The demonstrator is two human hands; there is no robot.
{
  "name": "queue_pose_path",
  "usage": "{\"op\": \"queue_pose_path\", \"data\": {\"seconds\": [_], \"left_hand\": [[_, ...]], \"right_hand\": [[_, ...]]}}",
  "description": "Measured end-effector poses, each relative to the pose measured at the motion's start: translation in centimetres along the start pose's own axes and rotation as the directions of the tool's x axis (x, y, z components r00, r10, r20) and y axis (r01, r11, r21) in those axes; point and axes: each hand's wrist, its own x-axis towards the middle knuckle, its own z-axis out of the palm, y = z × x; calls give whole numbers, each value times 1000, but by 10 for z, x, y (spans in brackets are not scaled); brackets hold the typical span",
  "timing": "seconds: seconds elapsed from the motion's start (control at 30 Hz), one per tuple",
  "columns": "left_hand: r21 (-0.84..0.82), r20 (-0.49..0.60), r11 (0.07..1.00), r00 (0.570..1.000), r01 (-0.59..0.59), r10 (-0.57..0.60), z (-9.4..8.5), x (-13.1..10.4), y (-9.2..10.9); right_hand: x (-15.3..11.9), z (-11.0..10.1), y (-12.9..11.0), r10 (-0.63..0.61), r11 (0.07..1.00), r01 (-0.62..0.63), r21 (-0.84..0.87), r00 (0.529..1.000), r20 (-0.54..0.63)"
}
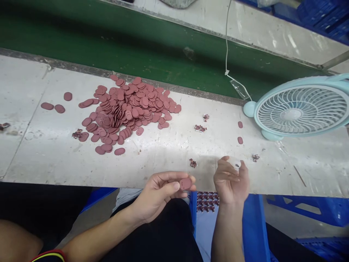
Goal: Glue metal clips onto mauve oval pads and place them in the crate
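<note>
My left hand (160, 191) holds a reddish oval piece (185, 183) with small holes between thumb and fingers, just over the table's front edge. To its right, my right hand (231, 178) is raised with its fingers apart, and nothing shows between them. A large heap of similar oval pieces (136, 105) lies on the white table (163, 156) at the left. Small dark red and silvery parts sit in clusters near my hands, one (193, 163) between them and another (255, 158) to the right.
A light blue fan (291, 112) stands at the right, with its white cable (226, 43) running across the green belt (163, 54). Below the table edge, a blue crate (252, 225) holds rows of small parts (207, 202). Two loose ovals (240, 140) lie beside the fan.
</note>
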Motion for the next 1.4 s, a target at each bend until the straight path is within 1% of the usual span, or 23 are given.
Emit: {"op": "queue_pose_path", "data": {"seconds": [0.1,0.2,0.23,0.27,0.3,0.33,0.37,0.43,0.53,0.57,0.63,0.7,0.73,0.83,0.9,0.93,0.97,1.07,1.1,1.17,1.23,1.3,1.4], "left_hand": [[0,-40,1000,999,-7,7,-6,0,1],[18,-104,1000,994,-18,19,-16,-1,4],[25,-126,999,992,-23,26,-20,-2,6],[33,-146,999,989,-30,35,-23,-3,7],[37,-164,999,985,-38,44,-27,-3,9],[41,-182,998,982,-47,54,-30,-4,11],[44,-194,998,979,-55,62,-32,-4,13],[48,-208,997,975,-67,76,-35,-4,16],[56,-201,996,976,-75,85,-35,-4,16],[57,-195,996,977,-72,82,-34,-3,16],[58,-185,996,980,-64,73,-32,-3,14],[54,-183,997,981,-57,66,-31,-3,11],[53,-184,997,981,-56,65,-30,-3,10],[73,-176,995,981,-72,84,-28,-3,6],[101,-154,991,982,-90,105,-26,-3,4],[113,-141,989,984,-96,111,-25,-3,3],[120,-130,988,985,-101,116,-24,-3,3],[133,-112,985,986,-106,122,-21,-2,3],[138,-108,984,986,-110,125,-20,-2,4],[154,-96,981,986,-122,138,-18,-3,5],[178,-88,974,984,-138,155,-17,-4,6],[209,-80,965,980,-160,181,-17,-5,4],[251,-55,946,973,-206,226,-17,-7,0]], "right_hand": [[13,-22,-13,87,990,-97,97,990,109],[8,-23,-8,-3,998,-5,70,994,106],[4,-20,-4,-54,999,53,11,995,82],[-1,-16,2,-124,982,129,-137,991,44],[-6,-12,8,-210,917,201,-345,978,10],[-10,-9,15,-293,797,237,-555,956,-12],[-12,-6,21,-366,620,237,-748,931,-8],[-12,-2,32,-409,191,148,-970,910,58],[-2,1,42,-282,-397,53,-916,943,177],[2,2,43,-224,-531,58,-845,953,206],[8,5,45,-141,-626,82,-775,966,216],[8,9,46,-130,-614,53,-787,977,167],[6,11,47,-145,-569,18,-822,982,121],[-5,19,51,-161,-294,-34,-955,987,14],[-15,25,55,-143,-146,66,-987,986,87],[-19,28,57,-148,-144,154,-977,973,176],[-23,30,59,-162,-193,254,-948,944,286],[-32,36,63,-176,-431,448,-784,810,560],[-34,37,64,-173,-477,470,-743,778,603],[-36,39,66,-191,-492,480,-727,755,628],[-38,41,68,-239,-409,465,-785,776,584],[-39,44,70,-266,-229,430,-873,836,481],[-41,51,72,-212,47,347,-937,920,330]]}}
